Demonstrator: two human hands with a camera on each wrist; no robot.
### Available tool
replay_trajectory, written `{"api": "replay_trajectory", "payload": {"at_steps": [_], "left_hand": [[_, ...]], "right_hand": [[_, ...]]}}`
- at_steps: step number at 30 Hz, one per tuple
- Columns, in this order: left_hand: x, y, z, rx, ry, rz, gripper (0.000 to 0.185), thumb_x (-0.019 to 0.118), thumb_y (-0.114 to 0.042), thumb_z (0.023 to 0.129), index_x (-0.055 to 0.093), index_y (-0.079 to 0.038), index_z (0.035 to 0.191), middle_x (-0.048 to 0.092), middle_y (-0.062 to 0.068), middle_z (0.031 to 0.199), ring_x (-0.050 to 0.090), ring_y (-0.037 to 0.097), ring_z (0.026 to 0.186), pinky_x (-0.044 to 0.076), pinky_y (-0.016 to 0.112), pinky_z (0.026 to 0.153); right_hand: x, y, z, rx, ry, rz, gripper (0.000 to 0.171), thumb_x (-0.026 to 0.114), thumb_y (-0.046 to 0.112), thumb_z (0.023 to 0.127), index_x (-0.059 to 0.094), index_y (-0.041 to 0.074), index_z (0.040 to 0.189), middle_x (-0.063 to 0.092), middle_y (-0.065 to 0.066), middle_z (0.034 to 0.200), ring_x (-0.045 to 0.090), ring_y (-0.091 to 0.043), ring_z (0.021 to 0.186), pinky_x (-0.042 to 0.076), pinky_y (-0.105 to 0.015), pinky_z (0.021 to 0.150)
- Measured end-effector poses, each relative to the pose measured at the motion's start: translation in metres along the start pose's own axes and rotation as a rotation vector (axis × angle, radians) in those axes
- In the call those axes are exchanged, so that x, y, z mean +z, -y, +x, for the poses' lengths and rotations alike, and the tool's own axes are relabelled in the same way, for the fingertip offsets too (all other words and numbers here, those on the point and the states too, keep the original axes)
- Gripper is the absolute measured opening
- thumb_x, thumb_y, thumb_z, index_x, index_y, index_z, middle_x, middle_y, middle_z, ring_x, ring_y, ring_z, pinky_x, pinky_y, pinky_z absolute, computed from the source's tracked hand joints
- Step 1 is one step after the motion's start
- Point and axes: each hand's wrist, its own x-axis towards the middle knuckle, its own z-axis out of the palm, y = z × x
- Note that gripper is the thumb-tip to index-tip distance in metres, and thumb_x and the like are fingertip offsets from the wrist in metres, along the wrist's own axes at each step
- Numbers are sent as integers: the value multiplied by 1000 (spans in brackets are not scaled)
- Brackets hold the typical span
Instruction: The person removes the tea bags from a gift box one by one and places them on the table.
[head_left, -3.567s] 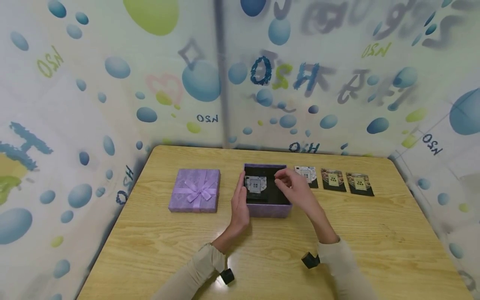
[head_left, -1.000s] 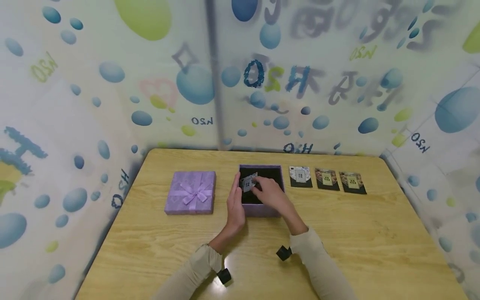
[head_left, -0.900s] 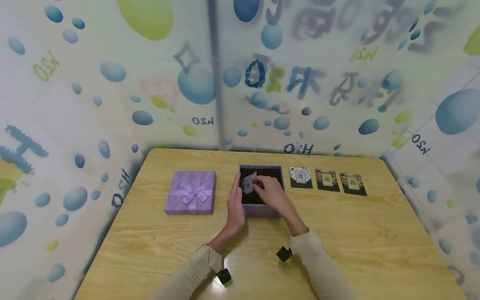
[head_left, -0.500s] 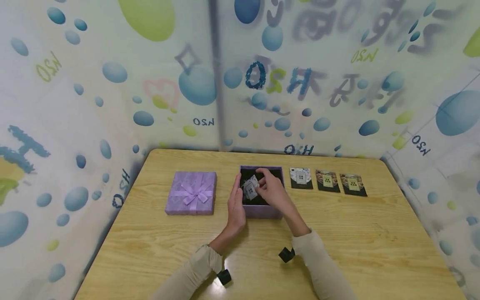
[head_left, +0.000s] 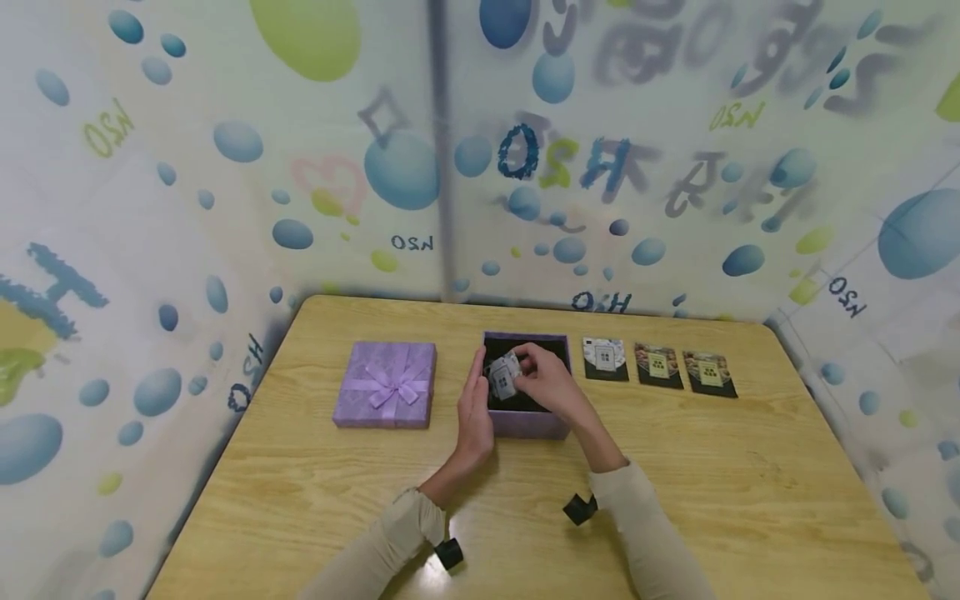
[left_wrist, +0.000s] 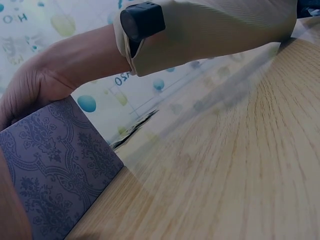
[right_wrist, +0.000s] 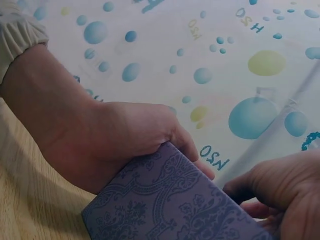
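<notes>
A lidless purple box point(head_left: 531, 426) with a black inside stands mid-table. My left hand point(head_left: 475, 425) rests along its left side, fingers straight against the wall. In the right wrist view this left hand point(right_wrist: 127, 137) lies on the patterned box point(right_wrist: 165, 200). Over the box opening, my right hand point(head_left: 553, 383) pinches a small grey-and-white flat packet point(head_left: 504, 377) between thumb and fingers. The packet is tilted, its label facing up. The left wrist view shows the right hand point(left_wrist: 37, 87) behind the box's upper edge, its fingertips hidden.
A purple lid with a ribbon bow point(head_left: 386, 385) lies left of the box. Right of it, a white-and-black packet point(head_left: 604, 358) and two brown-and-black packets, one nearer point(head_left: 659, 365) and one farther right point(head_left: 709, 373), lie in a row. A printed wall borders the wooden table point(head_left: 750, 500).
My right hand has gone into the box from its right side and taken hold of the grey-and-white packet, which is now tilted and slightly turned. The left hand stays against the box.
</notes>
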Motion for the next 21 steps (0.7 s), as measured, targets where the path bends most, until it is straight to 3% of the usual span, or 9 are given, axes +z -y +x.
{"api": "replay_trajectory", "payload": {"at_steps": [6, 13, 16, 21], "left_hand": [[-1, 1, 0, 10, 2, 8, 51, 26, -16, 115, 29, -6, 165, 27, 16, 170, 20, 23, 159, 16, 36, 127], [-1, -1, 0, -2, 13, 25, 51, 24, -19, 116, 27, -6, 166, 26, 13, 171, 19, 20, 159, 16, 45, 128], [-1, 0, 0, -4, 11, 28, 51, 24, -18, 116, 26, -6, 166, 26, 13, 171, 19, 21, 159, 16, 47, 128], [-1, 0, 1, -18, 8, 28, 51, 24, -16, 115, 26, -8, 166, 26, 3, 171, 20, 18, 158, 16, 41, 128]], "right_hand": [[-3, 4, -3, 4, -22, 98, 39, 65, -4, 93, 62, -4, 132, 66, -16, 105, 61, -24, 91, 53, -33, 80], [-9, 7, -2, 30, -97, 214, 36, 65, -5, 93, 63, -6, 129, 66, -17, 103, 65, -21, 87, 55, -28, 77], [-12, 9, -2, 46, -115, 231, 35, 65, -3, 94, 63, -7, 129, 65, -15, 103, 63, -19, 87, 53, -27, 78], [-18, 9, -3, 58, -115, 234, 34, 65, 0, 96, 63, -8, 130, 65, -16, 107, 62, -20, 90, 52, -27, 81]]}}
